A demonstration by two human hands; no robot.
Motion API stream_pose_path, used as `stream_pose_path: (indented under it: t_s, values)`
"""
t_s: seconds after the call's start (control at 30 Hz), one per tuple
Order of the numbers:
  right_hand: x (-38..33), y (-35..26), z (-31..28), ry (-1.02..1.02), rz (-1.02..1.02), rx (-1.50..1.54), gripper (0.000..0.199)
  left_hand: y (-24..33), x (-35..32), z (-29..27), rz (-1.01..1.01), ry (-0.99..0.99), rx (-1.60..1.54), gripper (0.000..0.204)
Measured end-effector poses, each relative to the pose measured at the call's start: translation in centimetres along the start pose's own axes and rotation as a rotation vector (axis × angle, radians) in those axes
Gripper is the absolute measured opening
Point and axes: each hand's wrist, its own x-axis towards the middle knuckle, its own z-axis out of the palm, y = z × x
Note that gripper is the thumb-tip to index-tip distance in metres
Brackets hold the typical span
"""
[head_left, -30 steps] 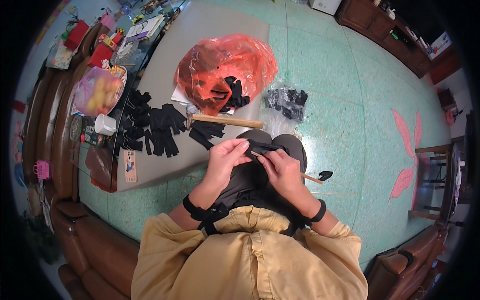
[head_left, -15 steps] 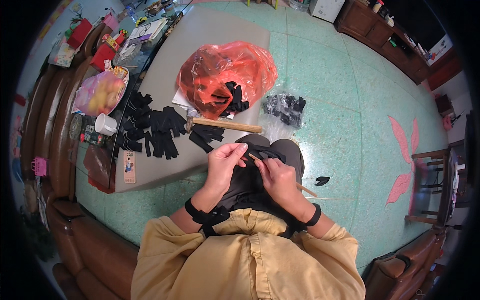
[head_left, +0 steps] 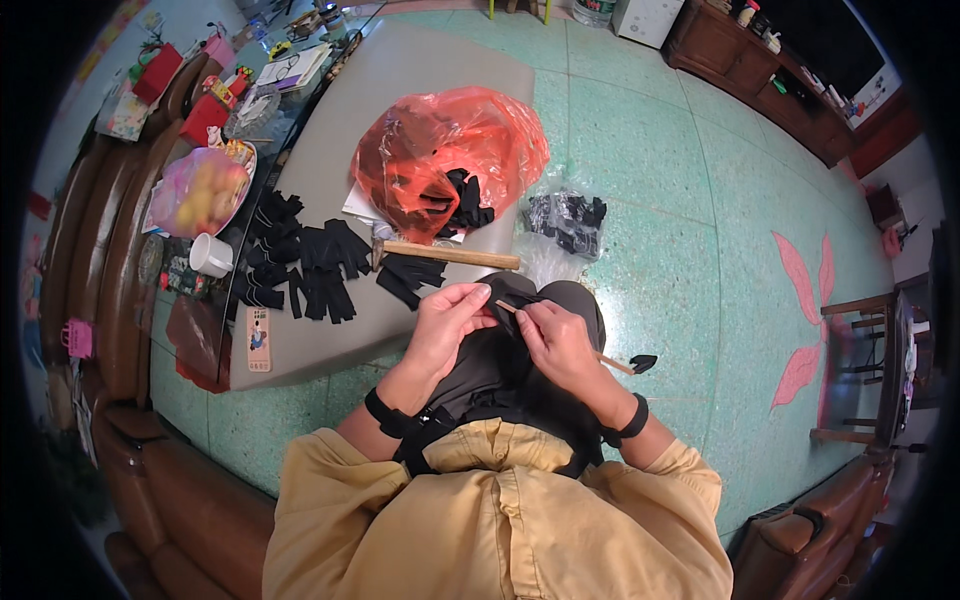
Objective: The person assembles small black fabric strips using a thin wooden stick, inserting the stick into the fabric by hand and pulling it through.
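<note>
1. Nearest the camera: a yellow shirt [head_left: 500, 530], with both forearms rising from it, each with a black wristband.
2. Left hand [head_left: 447, 325] over the lap, fingers curled shut around a small black piece of fabric [head_left: 507, 296]; the piece is mostly hidden, so its shape is hard to make out.
3. Right hand [head_left: 560, 340] just beside the left, fingers closed on a thin wooden stick [head_left: 610, 360]. The stick's near end pokes out between the two hands, touching the fabric; its far end points out to the person's right.
4. A small black scrap [head_left: 643, 362] lies on the green floor [head_left: 690, 250] by the stick's far end.
5. Ahead of the hands, a hammer [head_left: 445, 254] with a wooden handle lies on a grey table [head_left: 400, 110], near its edge.
6. Left of the hammer, black fabric pieces [head_left: 310, 262] are spread in rows.
7. Beyond the hammer, an orange plastic bag [head_left: 450, 150] holds more black pieces.
8. A clear bag [head_left: 565, 215] of black pieces sits on the floor, right of the table.
9. Far left: a white cup [head_left: 210, 256] and a bag of fruit [head_left: 200, 190].
</note>
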Motion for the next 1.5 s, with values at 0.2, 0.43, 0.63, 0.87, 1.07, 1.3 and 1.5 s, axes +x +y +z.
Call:
stream_pose_path:
  t_s: [0.2,0.43,0.63,0.87,1.07,1.3,1.5]
  values:
    - [-0.6,-0.7,-0.5,-0.068,0.137,0.129,0.012,-0.2,-0.4,-0.2,0.178,0.099,0.283,0.018]
    - [-1.4,-1.2,0.1,-0.071,0.152,0.103,0.021,0.2,-1.0,0.3,0.13,0.1,0.164,0.014]
    - [-0.2,-0.7,-0.1,-0.267,0.335,0.411,0.028,1.2,0.0,-0.5,0.042,-0.04,0.045,0.013]
    - [-0.3,-0.9,-0.5,-0.086,0.348,0.292,0.024,0.8,0.0,1.2,0.166,0.133,0.158,0.012]
    - [-0.7,-1.3,0.3,0.063,0.33,0.307,0.018,0.5,-0.4,1.3,0.118,0.17,0.07,0.013]
    - [0.0,-0.2,-1.1,0.006,-0.173,-0.087,0.015,0.8,-0.3,0.5,0.123,0.086,0.137,0.01]
    - [1.1,0.1,-1.1,-0.043,-0.046,0.105,0.015,1.5,1.1,0.2,0.175,-0.008,0.293,0.008]
